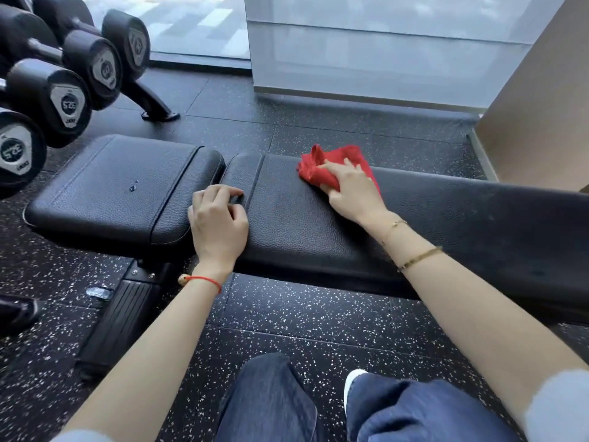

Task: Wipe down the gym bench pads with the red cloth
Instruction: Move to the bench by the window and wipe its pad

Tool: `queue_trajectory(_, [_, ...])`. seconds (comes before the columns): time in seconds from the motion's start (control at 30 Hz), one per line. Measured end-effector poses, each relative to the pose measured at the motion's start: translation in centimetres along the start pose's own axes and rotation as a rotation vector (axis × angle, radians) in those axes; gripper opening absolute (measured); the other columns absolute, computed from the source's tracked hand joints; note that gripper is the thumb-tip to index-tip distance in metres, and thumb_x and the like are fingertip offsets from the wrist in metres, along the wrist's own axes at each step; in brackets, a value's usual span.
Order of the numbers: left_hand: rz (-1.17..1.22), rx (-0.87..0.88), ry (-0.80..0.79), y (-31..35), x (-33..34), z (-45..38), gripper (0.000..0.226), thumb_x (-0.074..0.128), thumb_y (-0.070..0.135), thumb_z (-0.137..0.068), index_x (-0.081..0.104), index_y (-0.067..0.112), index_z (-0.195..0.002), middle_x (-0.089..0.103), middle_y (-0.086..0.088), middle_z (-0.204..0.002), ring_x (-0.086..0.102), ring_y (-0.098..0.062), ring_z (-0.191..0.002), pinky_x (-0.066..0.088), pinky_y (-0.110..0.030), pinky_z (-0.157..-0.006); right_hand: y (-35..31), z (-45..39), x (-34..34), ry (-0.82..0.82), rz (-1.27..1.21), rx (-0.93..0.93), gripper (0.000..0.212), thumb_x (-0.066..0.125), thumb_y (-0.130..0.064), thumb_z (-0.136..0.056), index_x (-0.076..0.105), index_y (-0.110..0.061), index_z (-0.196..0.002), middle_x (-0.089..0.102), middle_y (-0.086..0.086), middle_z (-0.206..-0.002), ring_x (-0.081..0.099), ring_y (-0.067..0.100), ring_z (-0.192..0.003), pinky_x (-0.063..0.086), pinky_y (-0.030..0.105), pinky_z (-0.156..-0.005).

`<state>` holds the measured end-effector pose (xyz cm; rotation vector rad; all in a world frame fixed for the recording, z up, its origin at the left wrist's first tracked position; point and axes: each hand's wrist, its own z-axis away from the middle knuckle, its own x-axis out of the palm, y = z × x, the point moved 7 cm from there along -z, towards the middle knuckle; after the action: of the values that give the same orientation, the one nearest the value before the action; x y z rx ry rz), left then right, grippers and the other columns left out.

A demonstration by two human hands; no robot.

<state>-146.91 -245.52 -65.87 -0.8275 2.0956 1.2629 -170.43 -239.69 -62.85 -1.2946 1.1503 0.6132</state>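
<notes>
From the head camera, a black gym bench lies across the middle of the view, made of a short seat pad [114, 183] toward nine o'clock and a long back pad [446, 224] running off toward three o'clock, with a narrow gap between them; the red cloth [331, 162] lies bunched on the far edge of the long pad, at about one o'clock from centre; the right hand [353, 193] lies on top of the cloth, fingers spread and fairly flat, pressing it onto the pad, with the thumb at the cloth's near edge; the left hand [218, 218] rests at the pad gap, near centre, its fingers curled down over the end of the long pad, gripping that edge; a small wet spot [133, 187] shows on the seat pad; a red string bracelet [204, 280] circles the left wrist, thin gold bracelets [417, 258] the right; dumbbells [63, 100] sit racked at ten o'clock; speckled black rubber floor [302, 327] lies beneath; blue denim legs [271, 403] fill six o'clock.
</notes>
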Motion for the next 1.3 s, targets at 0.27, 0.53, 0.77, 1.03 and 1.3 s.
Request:
queue_trajectory(0.27, [0.027,0.010,-0.001,-0.3,0.1,-0.1,0.029,0.050,0.011,-0.082,0.069,0.022,-0.100,0.066,0.004,-0.110,0.051,-0.025,-0.109,0.037,-0.038,-0.092,-5.3,5.9,2.7,-0.117,-0.032,-0.364,0.042,0.059,-0.017,-0.089,0.054,-0.022,-0.130,0.045,-0.005,-0.146,0.027,0.027,-0.143,0.016,0.043,-0.119])
queue_trajectory(0.53, [0.027,-0.001,-0.007,-0.2,0.1,-0.1,0.029,0.050,0.011,-0.083,0.069,0.022,-0.100,0.066,0.005,-0.112,0.051,-0.024,-0.110,0.037,-0.037,-0.093,-1.4,-1.3,1.0,0.007,0.001,-0.010,0.038,0.055,-0.021,-0.090,0.055,-0.030,-0.127,0.049,-0.002,-0.143,0.030,0.031,-0.140,0.019,0.041,-0.116])
queue_trajectory(0.77, [0.002,0.001,-0.014,-0.3,0.1,-0.1,0.028,0.052,0.012,-0.082,0.069,0.019,-0.103,0.066,0.001,-0.113,0.051,-0.028,-0.110,0.038,-0.041,-0.093,-8.7,1.5,4.4,-0.101,-0.049,-0.293,0.043,0.057,-0.017,-0.089,0.053,-0.020,-0.131,0.047,0.002,-0.145,0.029,0.035,-0.140,0.015,0.044,-0.118])
queue_trajectory(1.03, [0.045,-0.005,0.000,-0.1,-0.1,0.1,0.028,0.052,0.010,-0.082,0.070,0.022,-0.100,0.066,0.004,-0.110,0.051,-0.026,-0.109,0.038,-0.039,-0.095,-1.6,0.6,0.9,-0.006,0.006,-0.095,0.039,0.057,-0.021,-0.090,0.054,-0.026,-0.129,0.047,-0.002,-0.145,0.031,0.031,-0.140,0.018,0.039,-0.117])
queue_trajectory(1.3, [0.039,-0.012,-0.008,0.0,0.0,0.1,0.028,0.051,0.011,-0.083,0.070,0.022,-0.100,0.066,0.004,-0.110,0.051,-0.025,-0.110,0.036,-0.037,-0.095,-6.0,4.4,2.7,-0.076,0.001,-0.246,0.044,0.056,-0.018,-0.090,0.051,-0.022,-0.133,0.042,-0.002,-0.148,0.026,0.031,-0.142,0.013,0.043,-0.119])
